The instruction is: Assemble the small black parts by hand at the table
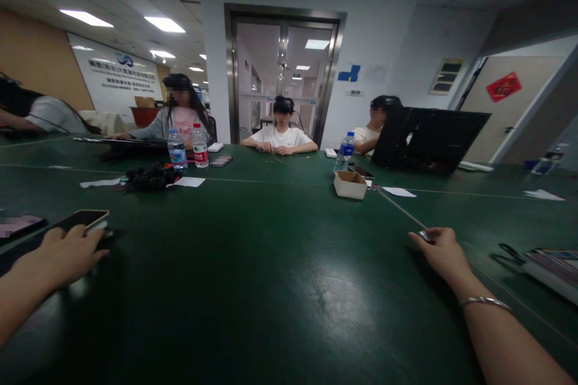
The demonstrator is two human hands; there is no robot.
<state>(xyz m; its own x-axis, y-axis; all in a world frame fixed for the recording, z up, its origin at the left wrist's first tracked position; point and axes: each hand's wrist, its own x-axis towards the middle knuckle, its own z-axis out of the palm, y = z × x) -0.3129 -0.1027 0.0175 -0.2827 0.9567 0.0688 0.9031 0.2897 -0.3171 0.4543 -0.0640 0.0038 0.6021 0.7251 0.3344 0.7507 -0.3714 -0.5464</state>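
At the left, my left hand [67,252] reaches over a dark-screened phone [93,216] with a light edge. Its fingers are spread and slightly bent at the phone's near side; whether they press on it I cannot tell. Over on the right, my right hand [445,252] is closed, thumb and fingers pinching a small silver metal piece [424,236]. From there a thin grey rod or cord [401,209] runs away from me toward a small open cardboard box [351,185]. The kind of the silver piece is too small to make out.
Beyond the box stand a water bottle [345,150] and a large black panel [428,139]. Black cables [151,177], white papers [190,181] and a red-labelled bottle [200,147] lie or stand farther left. Several people sit around the green table [253,252]. A pouch-like item [551,267] is at far right.
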